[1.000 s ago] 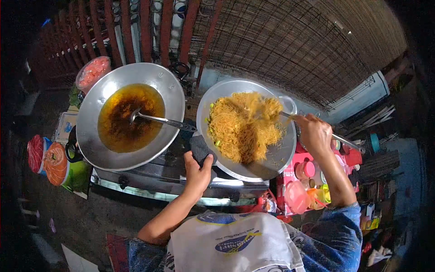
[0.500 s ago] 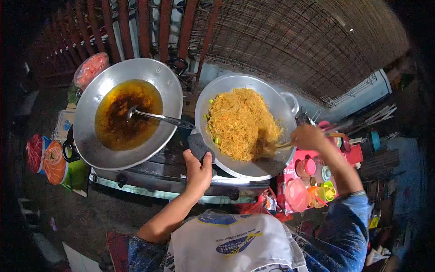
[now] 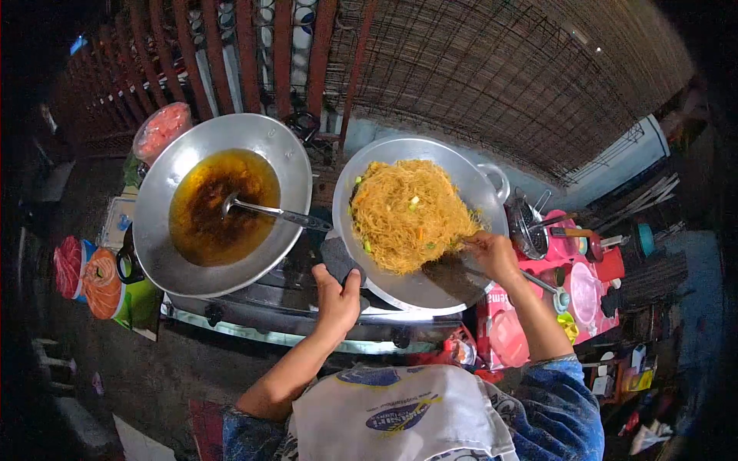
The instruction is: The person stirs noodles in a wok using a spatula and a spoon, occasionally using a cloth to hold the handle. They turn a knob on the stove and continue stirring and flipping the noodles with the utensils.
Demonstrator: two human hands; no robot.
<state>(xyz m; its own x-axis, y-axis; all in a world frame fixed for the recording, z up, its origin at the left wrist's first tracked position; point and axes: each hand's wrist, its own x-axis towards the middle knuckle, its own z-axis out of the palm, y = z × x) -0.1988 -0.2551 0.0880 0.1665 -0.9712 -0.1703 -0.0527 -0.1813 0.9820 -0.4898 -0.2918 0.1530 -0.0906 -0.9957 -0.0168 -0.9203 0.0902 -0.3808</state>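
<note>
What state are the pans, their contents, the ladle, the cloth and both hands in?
Left pan: partly filled with amber liquid
Ladle: bowl in liquid, handle over rim
Right pan: holding noodles
Noodles: heaped, mixed with green bits
Dark cloth: bunched at right pan's rim
Left hand: gripping cloth
Right hand: at noodles' edge, grip unclear

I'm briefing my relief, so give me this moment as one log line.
Left hand: on dark cloth by right pan | right hand: at noodles | left pan: ladle in brown liquid

apron (image 3: 330,419): "www.", "asari" | pink cloth (image 3: 493,301): "ema" | rest unreadable
</note>
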